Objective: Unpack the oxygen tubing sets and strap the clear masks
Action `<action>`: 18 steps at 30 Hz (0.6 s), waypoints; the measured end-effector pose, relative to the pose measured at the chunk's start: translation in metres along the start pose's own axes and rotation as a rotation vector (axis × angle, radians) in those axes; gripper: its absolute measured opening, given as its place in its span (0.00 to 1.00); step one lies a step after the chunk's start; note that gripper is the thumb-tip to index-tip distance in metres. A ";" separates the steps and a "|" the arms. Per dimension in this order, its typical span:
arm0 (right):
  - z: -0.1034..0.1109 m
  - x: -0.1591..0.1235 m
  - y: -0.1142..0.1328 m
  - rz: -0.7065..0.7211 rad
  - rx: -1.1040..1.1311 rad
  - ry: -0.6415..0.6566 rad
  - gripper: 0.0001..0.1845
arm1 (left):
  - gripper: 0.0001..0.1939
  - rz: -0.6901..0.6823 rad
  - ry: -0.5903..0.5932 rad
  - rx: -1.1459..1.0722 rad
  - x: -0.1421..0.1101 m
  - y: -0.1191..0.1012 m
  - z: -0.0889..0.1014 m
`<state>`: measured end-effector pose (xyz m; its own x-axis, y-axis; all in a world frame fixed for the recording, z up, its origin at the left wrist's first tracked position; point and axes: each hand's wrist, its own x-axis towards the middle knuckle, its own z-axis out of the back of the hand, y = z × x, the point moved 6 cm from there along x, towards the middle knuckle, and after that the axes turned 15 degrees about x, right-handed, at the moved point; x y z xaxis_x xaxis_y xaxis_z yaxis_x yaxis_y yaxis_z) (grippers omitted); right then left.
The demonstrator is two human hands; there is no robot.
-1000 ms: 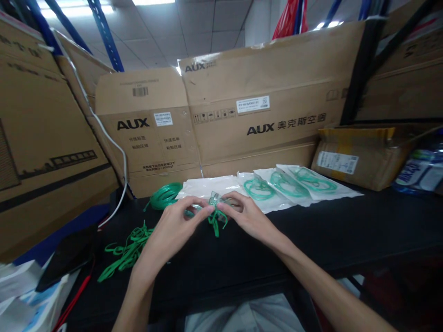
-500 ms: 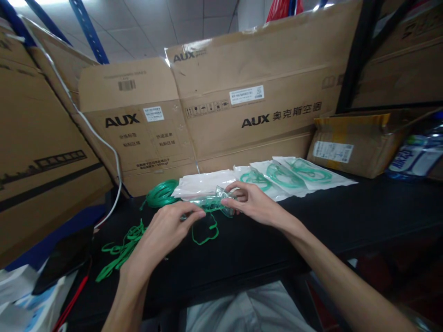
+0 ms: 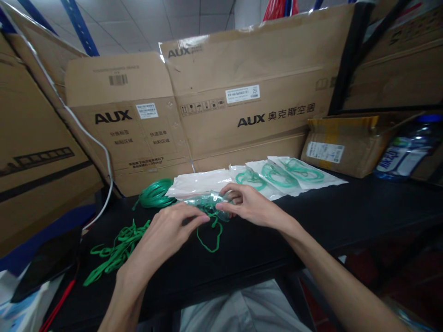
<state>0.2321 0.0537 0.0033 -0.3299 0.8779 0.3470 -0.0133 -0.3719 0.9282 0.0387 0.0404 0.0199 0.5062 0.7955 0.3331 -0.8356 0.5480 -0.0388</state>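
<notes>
– One view to record, the head view. How does the right hand (image 3: 252, 206) stand?

– Partly closed. Its thumb lies on the near side of a clear plastic piece (image 3: 213, 198), the fingers curled behind; the piece is gripped between them, over the table (image 3: 277, 251).

– And the left hand (image 3: 173, 226)?

– Thumb and forefinger nearly together at the piece's near edge, beside a green cord (image 3: 215, 223) that trails in a loop towards the person. Whether they pinch the cord cannot be told; the contact is too small to make out.

– Reason for that hold, in your judgement?

– The right hand appears to steady the piece, which leaves the left fingertips at liberty by the cord.

– Placement of the remainder?

– Loose green strands (image 3: 119, 249) lie beside the left forearm and a coil of green tubing (image 3: 156, 193) beyond the left hand, both presumably within easy reach. White packets (image 3: 202, 183) lie in a row further back, three showing green loops; likely there to stay out of the hands' way. Cardboard panels (image 3: 252, 106) stand behind, probably as a screen.
</notes>
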 end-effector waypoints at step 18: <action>-0.005 -0.003 0.006 -0.089 0.177 0.191 0.23 | 0.10 0.080 -0.075 -0.248 0.008 -0.013 -0.010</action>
<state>0.2287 0.0470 0.0070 -0.5068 0.8258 0.2475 0.1098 -0.2229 0.9686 0.0558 0.0424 0.0134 0.4161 0.8223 0.3881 -0.7898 0.5383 -0.2939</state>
